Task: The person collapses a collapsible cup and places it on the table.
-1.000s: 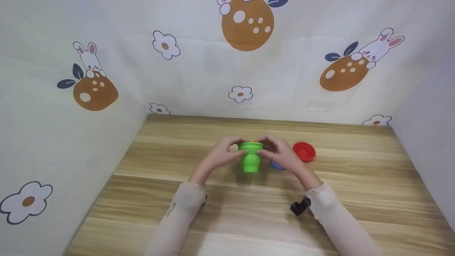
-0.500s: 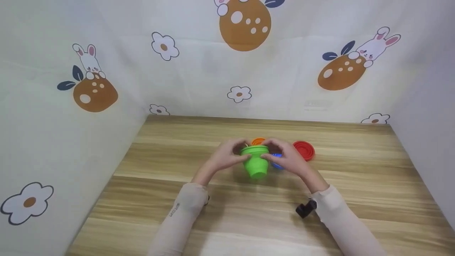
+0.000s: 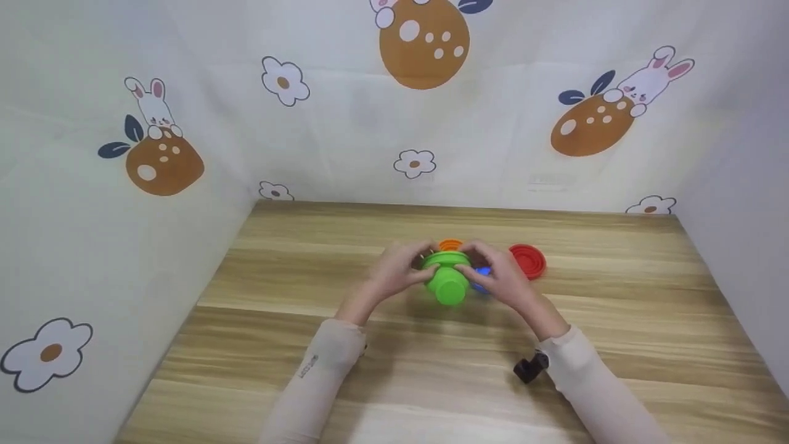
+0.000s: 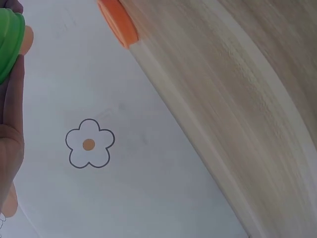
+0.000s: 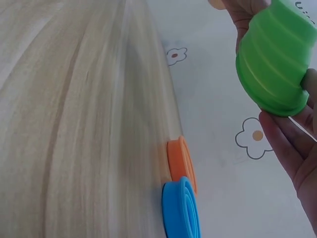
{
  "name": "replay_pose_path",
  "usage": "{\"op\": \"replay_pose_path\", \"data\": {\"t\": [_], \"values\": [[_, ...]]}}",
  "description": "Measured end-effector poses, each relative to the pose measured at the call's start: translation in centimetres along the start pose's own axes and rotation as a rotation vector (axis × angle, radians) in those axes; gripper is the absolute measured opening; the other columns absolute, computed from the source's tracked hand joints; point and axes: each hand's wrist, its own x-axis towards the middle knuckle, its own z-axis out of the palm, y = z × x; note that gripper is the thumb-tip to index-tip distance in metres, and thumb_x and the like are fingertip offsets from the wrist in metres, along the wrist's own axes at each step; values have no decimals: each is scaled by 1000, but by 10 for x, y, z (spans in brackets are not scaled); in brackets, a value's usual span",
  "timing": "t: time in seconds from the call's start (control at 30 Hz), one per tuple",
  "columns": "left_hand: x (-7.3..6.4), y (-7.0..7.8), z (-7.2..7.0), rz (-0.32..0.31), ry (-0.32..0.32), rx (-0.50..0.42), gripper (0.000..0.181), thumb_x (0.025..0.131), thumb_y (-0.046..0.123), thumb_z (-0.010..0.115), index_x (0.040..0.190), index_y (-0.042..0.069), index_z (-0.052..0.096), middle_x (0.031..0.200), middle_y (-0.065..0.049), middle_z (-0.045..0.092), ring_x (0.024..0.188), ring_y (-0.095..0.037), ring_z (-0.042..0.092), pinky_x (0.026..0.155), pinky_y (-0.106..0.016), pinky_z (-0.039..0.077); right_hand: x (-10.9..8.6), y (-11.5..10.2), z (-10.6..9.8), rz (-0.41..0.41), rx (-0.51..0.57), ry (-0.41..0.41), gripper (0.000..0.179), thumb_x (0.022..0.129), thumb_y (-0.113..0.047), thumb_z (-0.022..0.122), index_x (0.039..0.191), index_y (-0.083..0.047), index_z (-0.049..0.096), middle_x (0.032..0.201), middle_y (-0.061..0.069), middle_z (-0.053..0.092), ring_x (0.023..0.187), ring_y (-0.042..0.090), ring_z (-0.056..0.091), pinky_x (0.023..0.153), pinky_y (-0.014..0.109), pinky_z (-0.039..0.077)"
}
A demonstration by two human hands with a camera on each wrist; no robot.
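Note:
A green collapsible cup with stepped, ringed walls is held above the table between both hands. Its base tilts toward the head camera and its wider rim faces away. My left hand grips the rim's left side, thumb on the near wall and fingers behind. On the right side my right hand pinches it the same way. The right wrist view shows the cup's ridged wall spread out tall, with fingers at both sides. Only a slice of the cup appears in the left wrist view. Its inside is hidden.
Flattened ringed cups lie on the wooden table: an orange one behind the green cup, a blue one partly behind the right hand, and a red one farther right. Patterned cloth walls stand behind and at the sides.
The green cup has tipped so its base turns toward the head camera, and it has shifted slightly right with both hands. More of the orange cup has come into sight behind it.

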Motion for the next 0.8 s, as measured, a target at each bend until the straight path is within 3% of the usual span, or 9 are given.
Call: {"op": "replay_pose_path", "data": {"t": [0.17,0.37,0.47,0.63,0.8], "values": [[1,2,2,9,31,58,18,93,14,65,110,7,65,96,-10,75,84,-21,73,75,-38,62,-1,2,1,-60,-42,59,22,89,-10,73,108,-1,66,96,10,75,84,10,67,72,36,62],[0,3,2,-12,37,87,18,95,16,65,111,8,65,97,-9,75,85,-19,72,75,-31,62,-5,6,-4,-13,167,-19,27,94,-2,64,121,3,63,112,19,71,101,7,66,88,20,57],[0,4,2,-23,47,99,18,95,15,64,111,9,64,97,-8,75,83,-19,72,74,-30,61,-6,8,-7,18,232,-53,33,94,1,62,126,5,59,119,24,68,106,4,65,92,19,55],[0,4,3,-43,61,102,18,96,15,62,113,8,64,98,-9,76,80,-17,71,71,-29,61,-5,7,-6,35,238,-44,32,94,0,64,125,7,59,117,25,68,104,4,66,89,21,57],[2,4,5,-54,72,53,20,95,13,62,113,5,64,98,-11,75,78,-17,70,69,-27,60,-4,6,-3,8,178,9,28,93,2,64,120,7,61,110,23,71,98,6,66,83,21,58]]}}
